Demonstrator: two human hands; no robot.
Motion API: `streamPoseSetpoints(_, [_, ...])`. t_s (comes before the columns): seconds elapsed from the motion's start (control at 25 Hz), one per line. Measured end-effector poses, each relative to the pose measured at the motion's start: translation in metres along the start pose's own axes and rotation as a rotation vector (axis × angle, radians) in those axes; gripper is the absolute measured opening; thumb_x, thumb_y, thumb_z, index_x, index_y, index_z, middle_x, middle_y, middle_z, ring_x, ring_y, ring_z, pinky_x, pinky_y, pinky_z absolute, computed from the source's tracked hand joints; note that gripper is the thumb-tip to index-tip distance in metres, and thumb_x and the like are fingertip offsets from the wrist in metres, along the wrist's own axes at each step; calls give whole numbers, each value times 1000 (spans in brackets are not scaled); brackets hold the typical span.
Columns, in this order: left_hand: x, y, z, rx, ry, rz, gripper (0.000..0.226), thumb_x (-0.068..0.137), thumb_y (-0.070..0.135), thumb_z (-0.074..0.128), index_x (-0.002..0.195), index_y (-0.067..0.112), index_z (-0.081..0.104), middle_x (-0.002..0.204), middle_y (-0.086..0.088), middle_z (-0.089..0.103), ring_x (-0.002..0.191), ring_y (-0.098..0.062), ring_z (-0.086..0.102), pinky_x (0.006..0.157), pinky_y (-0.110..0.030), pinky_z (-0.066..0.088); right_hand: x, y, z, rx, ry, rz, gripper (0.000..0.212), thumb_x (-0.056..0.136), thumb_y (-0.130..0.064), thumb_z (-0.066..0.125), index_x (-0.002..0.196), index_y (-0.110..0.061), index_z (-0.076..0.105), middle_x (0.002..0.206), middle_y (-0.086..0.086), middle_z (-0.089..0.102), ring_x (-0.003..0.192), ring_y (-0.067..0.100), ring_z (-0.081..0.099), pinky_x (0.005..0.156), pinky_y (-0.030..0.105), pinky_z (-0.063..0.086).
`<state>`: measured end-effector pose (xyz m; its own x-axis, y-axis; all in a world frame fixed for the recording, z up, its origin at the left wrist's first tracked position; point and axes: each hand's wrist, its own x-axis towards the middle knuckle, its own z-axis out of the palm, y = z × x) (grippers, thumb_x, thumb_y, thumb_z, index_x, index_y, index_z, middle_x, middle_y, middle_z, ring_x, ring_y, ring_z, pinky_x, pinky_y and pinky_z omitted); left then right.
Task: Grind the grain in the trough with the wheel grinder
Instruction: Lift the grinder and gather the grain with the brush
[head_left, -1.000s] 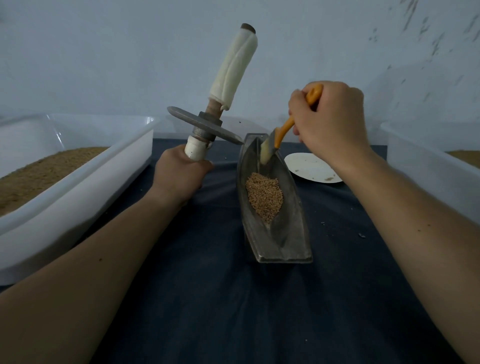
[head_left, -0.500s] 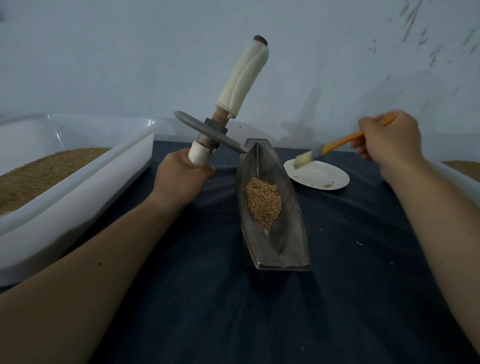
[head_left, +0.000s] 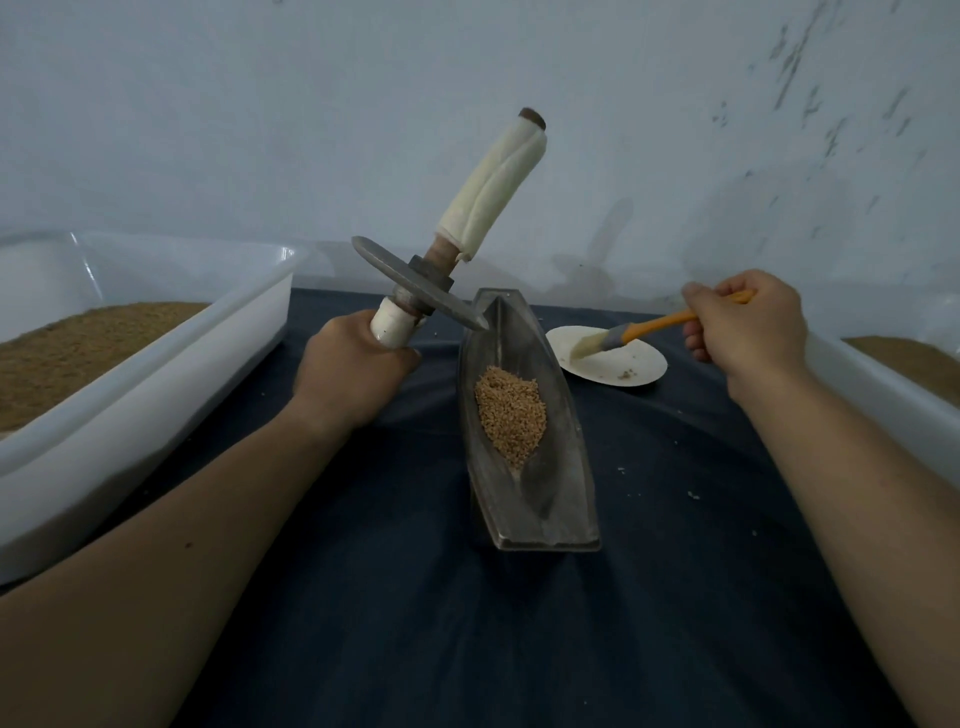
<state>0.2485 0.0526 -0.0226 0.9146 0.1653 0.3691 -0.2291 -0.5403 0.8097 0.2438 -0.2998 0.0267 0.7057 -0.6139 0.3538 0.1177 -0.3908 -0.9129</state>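
On the dark cloth, a boat-shaped metal trough (head_left: 535, 499) holds tan grain (head_left: 511, 421); left hand (head_left: 353, 374) grips the tilted wheel grinder (head_left: 423, 293), right hand (head_left: 748, 322) pinches a brush (head_left: 618, 338).

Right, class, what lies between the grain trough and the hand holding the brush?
In the head view, a white plate lies on the cloth between the trough and the right hand, with the brush bristles over it.

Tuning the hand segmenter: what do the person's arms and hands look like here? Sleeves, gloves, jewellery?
Both bare. Left hand and right hand: no gloves, no rings or watch visible. Left forearm and right forearm: no sleeves in frame, no bands; one small dark spot on the left forearm.
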Motion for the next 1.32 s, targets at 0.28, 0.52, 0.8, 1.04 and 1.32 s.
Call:
streamPoseSetpoints(0.28, [-1,2,0,35,-21,9,19,74,39,75,85,34,61,83,6,68,78,-21,67,76,-47,58,-46,-4,-21,5,-219,91,21,93,-13,68,113,-11,74,73,3,76,65,14,73,64,31,62])
streamPoseSetpoints(0.52, [-2,5,-1,75,-24,17,17,74,40,73,83,35,59,82,6,67,78,-21,65,75,-47,57,-80,7,-10,-356,-154,-172,34,101,-20,60,135,-16,65,86,0,74,71,10,71,77,34,60])
streamPoseSetpoints(0.8, [-1,3,0,87,-32,9,16,70,44,69,80,36,59,78,9,66,75,-19,63,72,-42,55,-97,3,2,-1005,-227,-282,27,98,-44,53,109,-25,69,91,-1,65,74,20,57,57,32,45])
streamPoseSetpoints(1.04, [1,2,1,118,-39,24,17,73,44,71,79,40,56,80,13,63,77,-15,61,70,-37,52,-89,-7,9,-1211,-349,-330,23,94,-31,51,105,-23,69,74,-3,41,70,23,48,52,29,29])
streamPoseSetpoints(1.32, [-1,3,1,148,-35,34,17,73,43,71,78,42,55,80,14,63,78,-15,61,74,-42,55,-87,-6,1,-1181,-327,-318,26,94,-42,47,90,-24,65,83,1,56,71,24,54,52,28,35])
